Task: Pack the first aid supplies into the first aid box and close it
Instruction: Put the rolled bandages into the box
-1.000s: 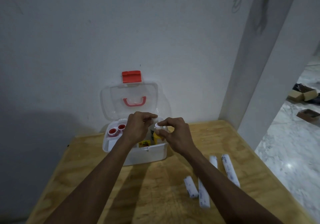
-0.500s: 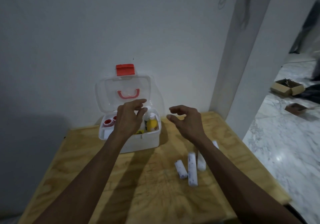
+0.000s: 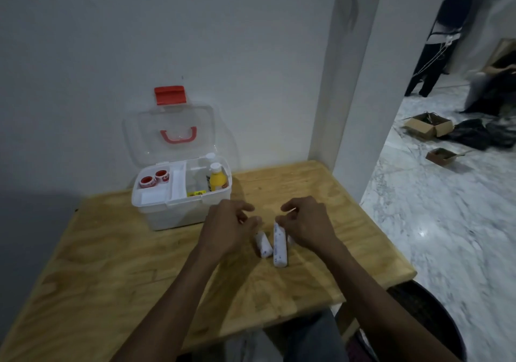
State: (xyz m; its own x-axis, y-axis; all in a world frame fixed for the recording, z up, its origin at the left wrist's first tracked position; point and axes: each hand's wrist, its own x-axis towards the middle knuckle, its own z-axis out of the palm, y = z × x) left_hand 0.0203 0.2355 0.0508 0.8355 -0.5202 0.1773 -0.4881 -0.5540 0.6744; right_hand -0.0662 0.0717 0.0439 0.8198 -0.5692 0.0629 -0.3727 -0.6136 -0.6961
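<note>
Both hands have dropped back from the box to the bandage rolls since half a second ago. Nearest me, my left hand [image 3: 227,229] hovers at the far end of the short bandage roll [image 3: 263,244], fingers loosely curled; whether they touch it I cannot tell. My right hand [image 3: 308,226] has its fingertips [image 3: 282,220] curled onto the top end of the long bandage roll [image 3: 279,245], which lies on the wooden table [image 3: 111,264] just beside the short one. Farther back, the first aid box [image 3: 178,208] stands open against the wall, clear lid [image 3: 170,134] upright, with a yellow bottle [image 3: 217,180] and two red tape rolls [image 3: 153,178] inside.
</note>
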